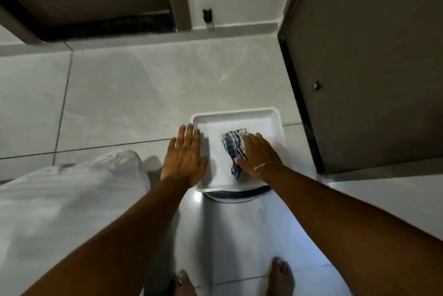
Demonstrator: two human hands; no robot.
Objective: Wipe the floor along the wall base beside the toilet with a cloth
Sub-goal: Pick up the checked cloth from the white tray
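Striped blue-and-white fabric is the thing to watch: the cloth (233, 146) sits bunched inside a white tray (236, 113), and the right hand (257, 155) is pressed down flat on top of it, palm on the fabric, fingers spread forward rather than curled, so it is pinning the cloth, not gripping it. A thin cord bracelet (266, 166) rings that wrist. Over on the other side, the left hand (184, 154) lies open and flat, holding nothing, fingers together and pointing away from the camera, its thumb side resting on the tray's left rim with the rest of the palm over the grey tiled floor (134, 94). The tray itself rests on top of something white and rounded, with a dark curved edge (236, 196) peeking out under the near rim; what that object is, I cannot tell for sure. Two bare feet (281, 276) stand on the tiles at the bottom, and a white-clothed knee (72, 199) fills the lower left. Up ahead, the pale skirting (239, 28) runs along the base of the wall, well apart from the cloth, with a dark door panel (374, 68) standing at the right.
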